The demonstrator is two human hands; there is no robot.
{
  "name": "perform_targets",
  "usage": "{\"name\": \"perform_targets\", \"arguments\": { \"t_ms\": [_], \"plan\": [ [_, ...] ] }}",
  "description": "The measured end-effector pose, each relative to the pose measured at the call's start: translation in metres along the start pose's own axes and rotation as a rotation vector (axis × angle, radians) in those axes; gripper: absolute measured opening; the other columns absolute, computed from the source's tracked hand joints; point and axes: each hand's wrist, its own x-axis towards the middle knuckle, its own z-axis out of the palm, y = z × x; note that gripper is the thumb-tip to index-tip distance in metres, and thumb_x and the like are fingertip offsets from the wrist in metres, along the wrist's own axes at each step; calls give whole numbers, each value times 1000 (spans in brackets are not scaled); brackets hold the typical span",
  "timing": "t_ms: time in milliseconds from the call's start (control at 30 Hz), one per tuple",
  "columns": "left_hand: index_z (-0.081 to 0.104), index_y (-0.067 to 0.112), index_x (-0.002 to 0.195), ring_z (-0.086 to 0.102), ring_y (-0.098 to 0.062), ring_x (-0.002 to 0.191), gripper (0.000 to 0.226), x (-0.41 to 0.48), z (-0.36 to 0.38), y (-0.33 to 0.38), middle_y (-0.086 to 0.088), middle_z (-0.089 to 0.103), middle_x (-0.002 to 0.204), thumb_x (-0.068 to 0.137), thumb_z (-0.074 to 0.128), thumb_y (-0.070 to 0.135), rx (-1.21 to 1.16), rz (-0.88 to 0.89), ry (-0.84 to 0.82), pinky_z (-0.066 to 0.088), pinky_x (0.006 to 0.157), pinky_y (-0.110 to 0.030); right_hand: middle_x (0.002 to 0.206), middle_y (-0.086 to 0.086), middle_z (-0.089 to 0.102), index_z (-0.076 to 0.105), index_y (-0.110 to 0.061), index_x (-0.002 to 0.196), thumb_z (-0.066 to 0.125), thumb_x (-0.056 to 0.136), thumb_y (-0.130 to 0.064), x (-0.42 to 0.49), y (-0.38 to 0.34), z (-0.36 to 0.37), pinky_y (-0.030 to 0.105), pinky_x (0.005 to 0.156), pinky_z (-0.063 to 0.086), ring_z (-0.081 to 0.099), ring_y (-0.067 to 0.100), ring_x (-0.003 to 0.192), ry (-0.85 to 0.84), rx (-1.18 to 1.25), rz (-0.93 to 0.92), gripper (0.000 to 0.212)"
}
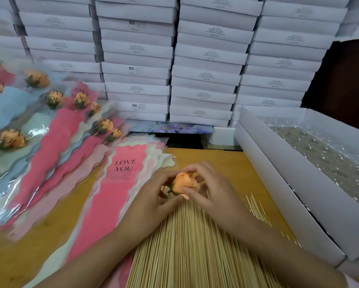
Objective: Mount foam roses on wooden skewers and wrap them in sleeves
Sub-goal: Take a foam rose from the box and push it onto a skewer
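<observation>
Peach foam rose (183,183), soft layered petals, green base pointing left, held over skewers. Left hand (151,195) pinches base end; right hand (214,190) curls round petals. Thin pale wooden skewers (185,246) lie thick on yellow table (222,163). Glossy wavy-edged pink sleeve (116,196) just left, printed "LOVE YOU". Wrapped roses (50,125) heaped far left. Open white box (288,196) at right, crinkly film inside. Stacked white boxes (205,77) behind, some marked "SGS".

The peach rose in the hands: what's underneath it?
A pile of wooden skewers lies under the peach rose, on the yellow table. The left hand and right hand cover the rose's underside, so any skewer in it is hidden.
</observation>
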Motion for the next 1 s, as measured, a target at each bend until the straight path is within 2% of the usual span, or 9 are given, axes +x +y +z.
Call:
{"name": "perform_targets", "arguments": {
  "t_ms": [100,200,333,500,667,833,1000],
  "plan": [
    [61,33,110,61,-9,96,38,2,-1,-3,16,64,105,82,76,12,-26,-80,38,50,77,-23,115,-21,45,45,-37,127,60,92,-33,-5,7,8,10,81,41,50,-3,100,69,16,11,39],
    [64,25,103,65,-10,90,36,6,-2,-5,9,70,95,78,76,2,-134,-195,103,51,76,-24,96,-19,42,41,-35,131,54,92,-38,-6,14,10,17,66,43,49,2,80,126,-102,45,42],
    [66,17,97,67,-1,84,31,10,-5,-2,9,75,88,76,73,-6,-422,-287,172,49,73,-11,72,-8,45,41,-36,128,57,94,-33,-8,25,11,27,57,41,48,9,66,62,-223,127,38],
    [68,5,104,70,-14,88,35,8,-8,-2,-7,76,98,71,73,16,-608,-350,170,55,79,-19,64,-6,52,37,-38,126,53,94,-42,-8,30,14,22,53,31,52,8,59,39,-318,177,36],
    [70,10,106,69,-17,87,33,7,-7,-5,-11,74,102,76,73,21,-617,-391,149,56,76,-22,62,-7,52,33,-37,131,47,96,-43,-8,28,16,18,50,20,51,5,58,-29,-362,201,38],
    [70,19,108,67,-15,92,32,7,-7,-9,-4,73,106,78,79,27,-678,-431,130,55,80,-26,61,-8,49,34,-37,133,48,95,-32,-7,26,15,15,53,21,52,5,59,-77,-367,180,40],
    [65,16,112,68,-15,95,39,8,-6,-8,-6,73,108,76,75,26,-738,-463,141,49,89,-37,65,-5,54,37,-35,132,49,93,-27,-8,28,15,16,55,25,55,9,63,-78,-325,176,41]
  ]
}}
